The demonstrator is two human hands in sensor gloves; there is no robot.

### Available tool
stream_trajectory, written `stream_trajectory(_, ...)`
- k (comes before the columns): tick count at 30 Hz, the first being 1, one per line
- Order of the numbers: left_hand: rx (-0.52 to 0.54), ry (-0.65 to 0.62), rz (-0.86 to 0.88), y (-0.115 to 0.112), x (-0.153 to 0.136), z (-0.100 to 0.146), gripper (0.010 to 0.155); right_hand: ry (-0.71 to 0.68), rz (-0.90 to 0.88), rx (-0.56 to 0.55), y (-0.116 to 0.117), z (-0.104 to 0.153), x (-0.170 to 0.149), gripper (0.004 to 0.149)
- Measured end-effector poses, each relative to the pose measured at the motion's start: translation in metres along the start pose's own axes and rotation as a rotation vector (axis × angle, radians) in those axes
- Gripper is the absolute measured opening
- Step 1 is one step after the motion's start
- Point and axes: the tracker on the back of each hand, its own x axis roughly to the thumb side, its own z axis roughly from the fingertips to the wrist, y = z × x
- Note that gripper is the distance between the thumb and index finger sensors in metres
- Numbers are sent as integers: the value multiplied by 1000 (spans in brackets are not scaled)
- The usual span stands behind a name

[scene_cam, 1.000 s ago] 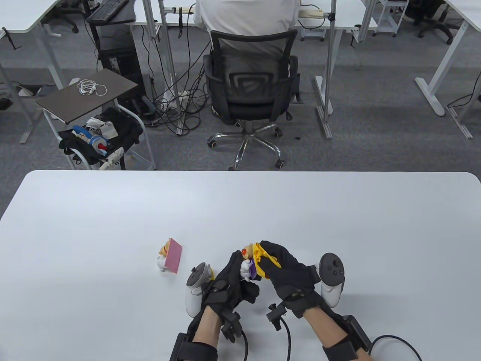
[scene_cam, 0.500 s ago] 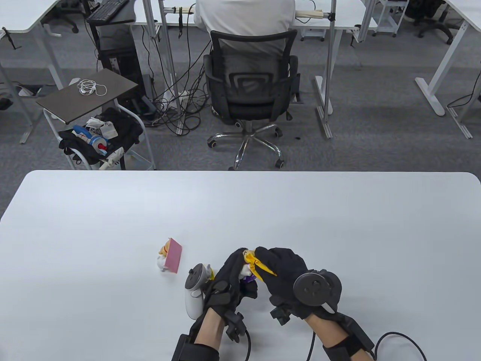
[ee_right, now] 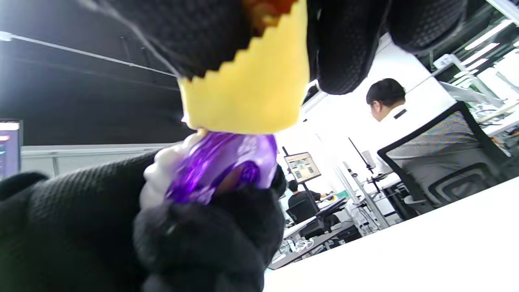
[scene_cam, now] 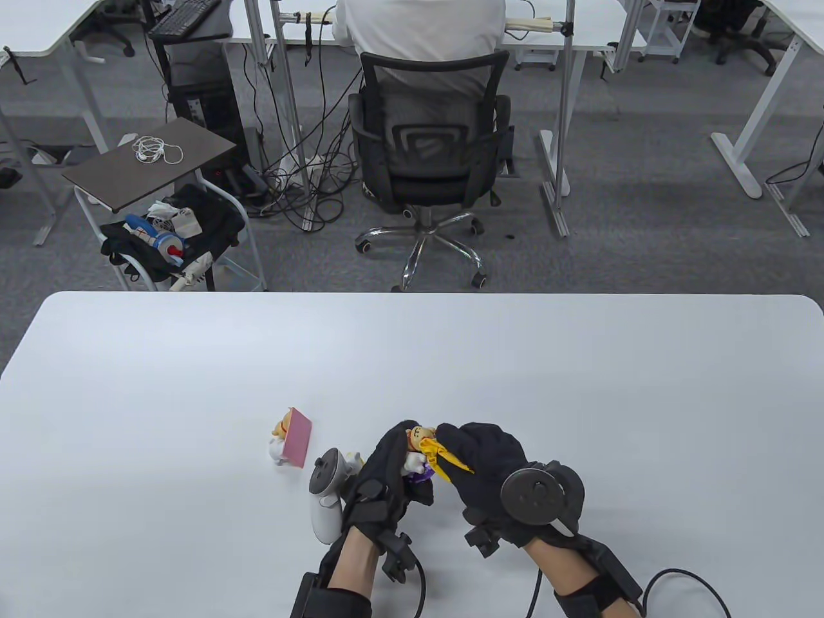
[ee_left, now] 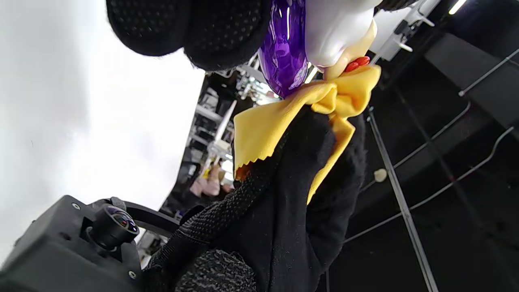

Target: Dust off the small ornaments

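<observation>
My left hand (scene_cam: 399, 467) grips a small figurine (scene_cam: 417, 449) with a tan head, white body and glossy purple base (ee_left: 284, 48), lifted a little above the white table (scene_cam: 193, 360). My right hand (scene_cam: 473, 457) pinches a yellow cloth (scene_cam: 444, 454) and presses it against the figurine's head. In the right wrist view the cloth (ee_right: 247, 93) lies right over the purple base (ee_right: 219, 162), with the left glove's fingers curled round the figurine below. A second ornament (scene_cam: 290, 438), a tan-and-white figure with a pink panel, stands on the table to the left of my hands.
The table's far edge (scene_cam: 425, 295) runs across the middle of the table view. Beyond it stands a black office chair (scene_cam: 428, 148) with a seated person (scene_cam: 421, 32), and a small side cart (scene_cam: 151, 193) at the left. A tiny yellow-and-white piece (scene_cam: 355, 458) shows behind my left tracker.
My right hand has rolled over so its tracker now faces up, and the cloth has slid along the figurine's head. My left hand has shifted slightly left with the figurine.
</observation>
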Motion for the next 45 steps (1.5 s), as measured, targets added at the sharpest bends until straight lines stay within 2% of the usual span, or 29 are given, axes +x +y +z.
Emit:
stream_trajectory(3, 37, 5, -86, 3, 3, 0, 63, -78, -34, 17, 3, 1, 15, 50)
stream_trajectory(6, 15, -15, -138, -2, 8, 0, 63, -114, 50, 43, 11, 4, 22, 53)
stream_trajectory(7, -3, -22, -123, -5, 10, 0, 62, -105, 70, 26, 11, 5, 17, 52)
stream_trajectory(9, -1, -6, -140, -5, 9, 0, 62, -69, -3, 39, 9, 3, 9, 49)
stream_trajectory(14, -11, 5, -84, -5, 3, -2, 62, -64, 13, 27, 9, 3, 5, 49)
stream_trajectory(18, 18, -6, -40, -1, 1, 1, 62, -18, 20, 20, 8, 2, -3, 49)
stream_trajectory(21, 54, -23, -126, 3, 10, 4, 59, 56, -30, -3, 2, 0, -14, 49)
stream_trajectory(23, 52, -33, -212, 1, 14, 3, 57, 37, -33, -11, 2, -1, -9, 49)
stream_trajectory(26, 28, -25, -220, -7, 11, 0, 54, -36, 55, 6, 9, 2, 3, 50)
stream_trajectory(29, 16, -28, -209, -10, 11, 0, 56, -53, 143, -1, 10, 3, 1, 49)
stream_trajectory(34, 8, -24, -204, -9, 13, 0, 58, 51, 101, -17, 2, -1, -17, 49)
stream_trajectory(38, 42, 0, -284, -10, 13, 0, 58, -42, 86, 17, 6, 1, -3, 49)
stream_trajectory(40, 26, -14, -288, -12, 14, 0, 56, -90, 128, 27, 12, 2, 6, 48)
stream_trajectory(41, 12, -25, -258, -13, 14, 1, 55, -95, 161, 32, 14, 3, 7, 48)
stream_trajectory(45, 19, -48, -207, -12, 17, 3, 56, -34, 99, 2, 5, 1, -3, 48)
